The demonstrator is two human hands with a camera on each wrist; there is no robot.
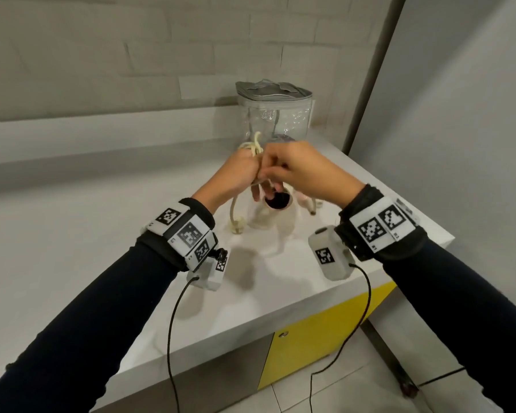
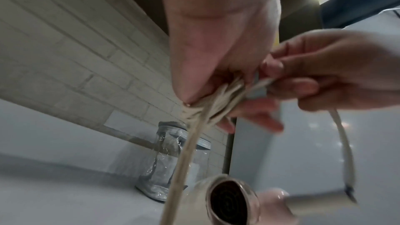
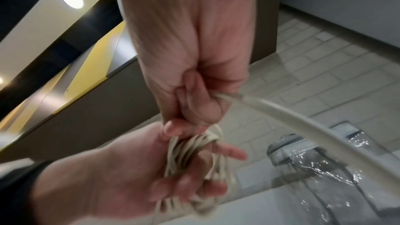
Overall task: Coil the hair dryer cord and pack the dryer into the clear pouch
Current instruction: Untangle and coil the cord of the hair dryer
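Observation:
A cream hair dryer [image 1: 268, 216] stands on the white counter [image 1: 102, 234], its dark nozzle [image 2: 229, 199] facing up. My left hand [image 1: 239, 174] holds a bundle of cream cord loops [image 3: 194, 156] wound round its fingers, above the dryer. Touching it from the right, my right hand [image 1: 292, 171] grips the free stretch of cord [image 3: 292, 126] in a fist. One cord strand with the plug [image 1: 237, 226] hangs down to the counter on the left. The clear pouch [image 1: 276, 114] with a grey zip top stands upright behind the hands, near the wall.
The counter ends close on the right at a corner [image 1: 447, 239], above a yellow cabinet front [image 1: 325, 329]. A tiled wall [image 1: 131, 55] runs behind the pouch and a grey panel [image 1: 459, 99] rises at the right. Black sensor cables [image 1: 173, 338] dangle from both wrists.

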